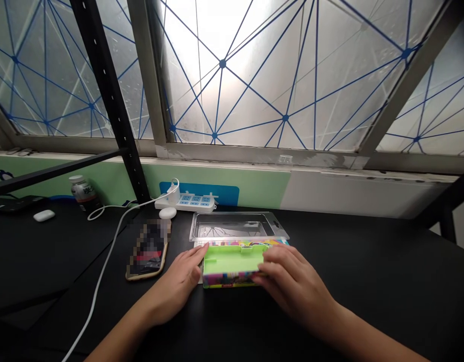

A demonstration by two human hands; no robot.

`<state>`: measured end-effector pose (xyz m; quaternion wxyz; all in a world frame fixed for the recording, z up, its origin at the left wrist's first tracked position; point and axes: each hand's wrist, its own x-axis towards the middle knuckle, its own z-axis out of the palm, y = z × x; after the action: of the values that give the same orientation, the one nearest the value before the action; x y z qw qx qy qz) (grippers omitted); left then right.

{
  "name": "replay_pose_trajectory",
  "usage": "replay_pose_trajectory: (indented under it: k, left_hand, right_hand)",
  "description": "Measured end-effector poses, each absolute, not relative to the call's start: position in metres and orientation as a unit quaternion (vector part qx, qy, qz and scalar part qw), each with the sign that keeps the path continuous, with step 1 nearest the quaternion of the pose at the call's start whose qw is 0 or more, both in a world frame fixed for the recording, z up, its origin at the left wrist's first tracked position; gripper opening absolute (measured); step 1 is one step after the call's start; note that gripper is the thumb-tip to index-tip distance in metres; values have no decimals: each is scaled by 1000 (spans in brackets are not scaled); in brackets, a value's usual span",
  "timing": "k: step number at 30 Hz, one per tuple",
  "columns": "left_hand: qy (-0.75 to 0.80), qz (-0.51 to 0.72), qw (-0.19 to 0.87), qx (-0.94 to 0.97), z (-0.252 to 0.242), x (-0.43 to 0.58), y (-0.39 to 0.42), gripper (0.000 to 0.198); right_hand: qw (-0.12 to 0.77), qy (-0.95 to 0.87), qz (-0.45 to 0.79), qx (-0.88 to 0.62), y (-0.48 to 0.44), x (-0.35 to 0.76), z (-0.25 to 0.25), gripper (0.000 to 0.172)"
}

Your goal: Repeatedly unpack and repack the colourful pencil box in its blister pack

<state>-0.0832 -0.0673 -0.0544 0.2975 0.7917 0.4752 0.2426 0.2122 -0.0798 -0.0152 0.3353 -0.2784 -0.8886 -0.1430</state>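
A shallow lime-green box (235, 257) with a colourful printed front wall lies on the black table, its inside facing up at me. Against its left end rests my left hand (179, 281), fingers stretched out and together, thumb beside the box. My right hand (292, 274) has its fingers curled round the right end of the box and hides that corner. Just behind the box lies a clear plastic package shell (235, 225), with a strip of colourful printed card (220, 243) showing between the two.
To the left lie a phone (149, 251) and a white cable (111, 246) running to a power strip (190, 201). A small white case (167, 213) sits near the strip. Farther left stand a bottle (84, 193) and a black rack post (111, 95). Windows rise behind.
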Motion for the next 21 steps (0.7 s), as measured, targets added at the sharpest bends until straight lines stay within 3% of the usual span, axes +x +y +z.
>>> replay_pose_trajectory:
  k: [5, 7, 10, 12, 14, 17, 19, 21]
  left_hand:
    - [493, 214, 293, 791, -54, -85, -68, 72]
    - [503, 186, 283, 795, -52, -82, -69, 84]
    - [515, 178, 274, 792, -51, -80, -70, 88]
    - [526, 184, 275, 783, -53, -81, -70, 83]
    - [533, 196, 279, 774, -55, -82, -69, 76]
    - [518, 238, 297, 766, -57, -85, -69, 66]
    - [500, 271, 323, 756, -57, -86, -68, 66]
    - [492, 289, 358, 739, -56, -86, -68, 72]
  right_hand:
    - [169, -946, 53, -271, -120, 245, 0, 34]
    - [124, -928, 105, -335, -124, 266, -4, 58]
    - [126, -879, 149, -434, -115, 298, -21, 103]
    - [131, -851, 185, -474, -103, 312, -34, 114]
    - [147, -828, 220, -494, -93, 318, -44, 109]
    - [217, -793, 263, -505, -83, 316, -51, 85]
    - [279, -759, 300, -506, -81, 311, -52, 66]
    - [313, -730, 322, -515, -81, 308, -53, 58]
